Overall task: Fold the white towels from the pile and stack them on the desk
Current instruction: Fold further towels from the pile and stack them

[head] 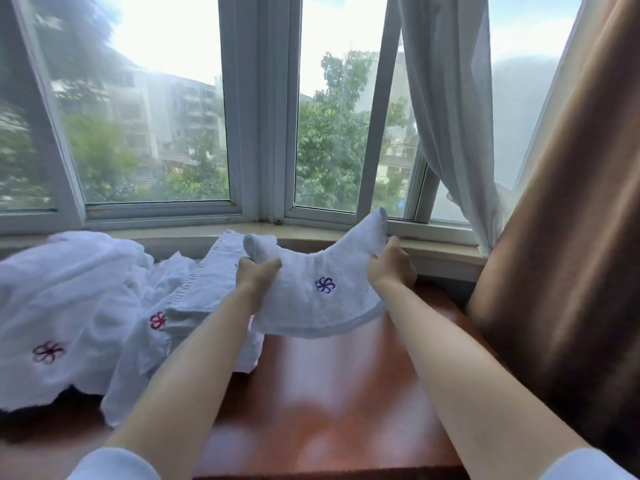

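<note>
Daylight is coming through the window point(152, 109) behind the reddish counter point(332, 393). You are holding a white towel point(311, 289) above it, your left hand point(256, 275) and right hand point(391, 268) each keeping a grip on an edge, beside the folded stack point(207, 292) and loose pile point(69, 299).

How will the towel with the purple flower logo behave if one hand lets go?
Likely floppy: the towel sags between the left hand and right hand. Probably light, since finger grips alone hold it above the desk.
</note>
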The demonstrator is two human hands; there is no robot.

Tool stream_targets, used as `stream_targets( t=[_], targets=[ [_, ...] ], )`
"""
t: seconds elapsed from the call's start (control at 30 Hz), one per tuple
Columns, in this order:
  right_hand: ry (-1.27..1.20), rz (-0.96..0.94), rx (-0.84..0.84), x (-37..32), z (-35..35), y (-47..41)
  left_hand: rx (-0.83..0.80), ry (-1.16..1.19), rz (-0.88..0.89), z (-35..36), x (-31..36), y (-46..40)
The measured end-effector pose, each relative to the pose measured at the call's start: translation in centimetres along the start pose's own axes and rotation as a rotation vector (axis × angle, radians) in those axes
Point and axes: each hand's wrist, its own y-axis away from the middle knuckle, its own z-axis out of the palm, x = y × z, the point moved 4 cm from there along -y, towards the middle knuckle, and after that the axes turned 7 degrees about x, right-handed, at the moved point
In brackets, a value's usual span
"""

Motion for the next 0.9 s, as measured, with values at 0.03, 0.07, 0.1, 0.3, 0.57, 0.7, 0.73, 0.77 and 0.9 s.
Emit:
stream_targets(
  t=[0.03, 0.07, 0.1, 0.3, 0.57, 0.7, 0.73, 0.77, 0.9],
  targets=[
    [-0.007, -0.026, -0.012, -1.2, 0.4, -0.4, 0.025, 0.007, -0.011, -0.7, 0.4, -0.5],
    [-0.010, -0.052, -0.024, -2.4, 0.8, -0.8, 0.053, 0.007, -0.022, -1.5, 0.7, -1.0],
    [-0.010, -0.076, -0.037, -3.6, 1.2, -1.1, 0.076, 0.011, -0.038, -2.1, 0.9, -1.6],
    [-0.005, -0.245, -0.039, -10.2, 2.8, -3.9, 0.155, 0.069, -0.097, -5.1, 3.9, -5.6],
    [0.096, -0.444, 0.037, -17.1, 7.9, -7.2, -0.618, -0.624, -0.597, -9.3, 3.5, -8.1],
    [0.131, -0.534, 0.033, -21.3, 12.3, -7.6, -0.982, -0.641, -0.633, -10.5, 3.4, -10.6],
    [0.145, -0.561, 0.023, -22.3, 13.5, -7.7, -1.049, -0.641, -0.648, -10.9, 3.4, -11.4],
    [0.153, -0.587, 0.017, -23.5, 14.7, -7.9, -1.087, -0.650, -0.660, -11.6, 3.4, -12.3],
    [0.153, -0.641, -0.009, -27.2, 19.7, -9.2, -1.067, -0.706, -0.715, -13.5, 1.8, -16.8]
  ],
)
